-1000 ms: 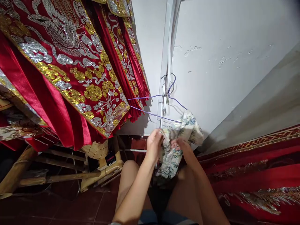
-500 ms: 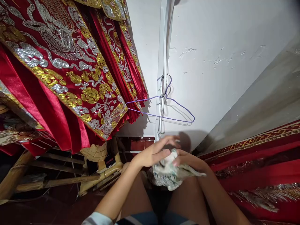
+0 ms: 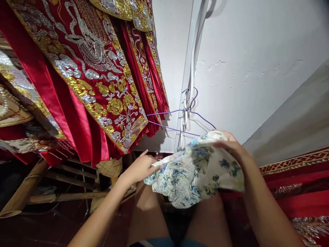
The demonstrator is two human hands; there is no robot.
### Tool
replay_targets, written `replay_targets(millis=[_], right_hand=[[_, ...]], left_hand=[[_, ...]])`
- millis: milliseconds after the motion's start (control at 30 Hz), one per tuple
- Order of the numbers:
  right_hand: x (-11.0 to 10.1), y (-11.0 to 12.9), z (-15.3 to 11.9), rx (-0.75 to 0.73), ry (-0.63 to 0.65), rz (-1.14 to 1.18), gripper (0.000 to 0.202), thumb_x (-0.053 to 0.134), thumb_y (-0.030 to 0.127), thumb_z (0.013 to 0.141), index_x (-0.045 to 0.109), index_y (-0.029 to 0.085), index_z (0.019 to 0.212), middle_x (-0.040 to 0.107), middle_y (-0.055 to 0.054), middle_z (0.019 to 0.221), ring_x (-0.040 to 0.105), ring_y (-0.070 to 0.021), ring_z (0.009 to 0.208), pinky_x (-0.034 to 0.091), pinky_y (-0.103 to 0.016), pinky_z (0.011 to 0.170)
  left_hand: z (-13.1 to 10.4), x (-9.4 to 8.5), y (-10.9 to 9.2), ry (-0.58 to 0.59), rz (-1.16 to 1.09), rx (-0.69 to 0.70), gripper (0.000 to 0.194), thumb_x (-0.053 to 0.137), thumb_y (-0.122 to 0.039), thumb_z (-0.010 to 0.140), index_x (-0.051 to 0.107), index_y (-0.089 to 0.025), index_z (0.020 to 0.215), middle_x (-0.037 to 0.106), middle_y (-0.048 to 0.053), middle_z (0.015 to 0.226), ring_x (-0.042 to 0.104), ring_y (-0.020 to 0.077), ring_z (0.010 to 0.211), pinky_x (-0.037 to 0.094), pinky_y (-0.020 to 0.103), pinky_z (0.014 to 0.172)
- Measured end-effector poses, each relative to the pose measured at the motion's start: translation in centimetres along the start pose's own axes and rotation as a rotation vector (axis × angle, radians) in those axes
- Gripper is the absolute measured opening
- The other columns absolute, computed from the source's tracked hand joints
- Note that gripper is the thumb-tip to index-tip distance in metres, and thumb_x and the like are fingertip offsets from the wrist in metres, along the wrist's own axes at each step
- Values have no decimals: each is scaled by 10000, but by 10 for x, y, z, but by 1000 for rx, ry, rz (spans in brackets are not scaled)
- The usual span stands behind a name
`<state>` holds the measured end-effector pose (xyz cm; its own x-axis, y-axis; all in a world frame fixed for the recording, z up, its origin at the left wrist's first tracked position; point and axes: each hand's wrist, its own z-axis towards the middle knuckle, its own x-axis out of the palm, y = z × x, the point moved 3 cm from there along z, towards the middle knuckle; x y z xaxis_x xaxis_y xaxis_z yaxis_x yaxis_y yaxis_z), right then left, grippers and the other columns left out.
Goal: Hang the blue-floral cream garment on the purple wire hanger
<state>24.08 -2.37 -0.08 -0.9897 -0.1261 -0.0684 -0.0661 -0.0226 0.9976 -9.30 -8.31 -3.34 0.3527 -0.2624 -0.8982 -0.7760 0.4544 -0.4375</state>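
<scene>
A white cloth with blue and green flowers [image 3: 185, 175] is stretched between my hands above my lap, its lower edge gathered and wrinkled. My left hand [image 3: 142, 167] pinches its left end between thumb and fingers, with one finger raised. At the upper right end, my right hand [image 3: 232, 145] grips the cloth, and some of its fingers are hidden by the fabric. Just beyond the cloth, a purple wire hanger [image 3: 167, 112] hangs from a white strap on the wall; the cloth covers its right corner.
Red garments with gold and silver sequins [image 3: 115, 103] hang at the left. Below them are a bamboo frame [image 3: 72, 198] and a woven basket [image 3: 110, 167]. Red trimmed fabric [image 3: 303, 178] lies at the right, beside the white wall [image 3: 231, 44].
My hands have moved apart, and the bunched cloth is now spread out between them. The view has shifted, so the hanger and garments appear farther right.
</scene>
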Motion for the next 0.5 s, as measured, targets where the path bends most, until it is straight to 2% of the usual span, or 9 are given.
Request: replay_targets(millis=[67,133,200,300,333,400,467,500], right_hand=[[13,-4,25,-167,-113,-165,343,771,359,625,659,198,905,703,-44,822,657,-243,781,525,-348,738],[26,-13,46,-345,-221,-300,361,676,383,701,676,193,1007,719,-90,1038,642,-277,998,493,-384,887],[36,-31,60,-345,-190,-393,300,572,414,784,694,182,932,726,-92,974,643,-274,959,489,-378,861],[31,-52,64,-275,-172,-444,300,515,422,833,682,176,797,687,-61,744,619,-248,741,484,-353,711],[26,-55,62,-272,-195,-450,286,529,409,829,694,176,839,691,-60,755,614,-246,732,480,-350,701],[18,-57,56,-289,-215,-475,308,550,378,818,710,194,1006,730,-79,917,634,-264,840,488,-355,763],[16,-57,53,-302,-164,-511,354,531,369,823,705,220,1093,733,-88,1065,637,-272,977,487,-351,844],[17,-58,52,-302,-124,-528,342,511,371,829,711,224,1064,734,-83,1066,637,-266,992,487,-342,852]], left_hand=[[-1,-14,6,-81,39,-51,394,373,-349,1013,738,-211,1068,756,79,1168,666,257,1156,115,564,1251],[1,-22,9,-144,53,-66,443,323,-297,1010,667,-221,1278,651,74,1390,555,254,1337,94,573,1257],[6,-27,13,-211,52,-64,490,289,-310,1015,590,-216,1390,513,64,1535,455,254,1431,132,567,1258],[16,-29,21,-291,50,-71,520,276,-335,1012,615,-149,1361,394,96,1607,430,275,1448,267,512,1235],[19,-29,25,-310,48,-74,521,281,-330,1006,637,-130,1330,393,109,1605,439,280,1441,302,490,1222],[26,-27,31,-329,37,-74,525,290,-314,991,640,-106,1323,409,125,1594,445,279,1438,337,462,1209],[33,-24,34,-328,22,-74,544,284,-315,985,606,-95,1364,424,129,1584,438,275,1445,334,459,1213],[36,-22,35,-322,15,-77,556,280,-326,986,587,-90,1385,430,133,1581,433,274,1450,331,460,1215]])
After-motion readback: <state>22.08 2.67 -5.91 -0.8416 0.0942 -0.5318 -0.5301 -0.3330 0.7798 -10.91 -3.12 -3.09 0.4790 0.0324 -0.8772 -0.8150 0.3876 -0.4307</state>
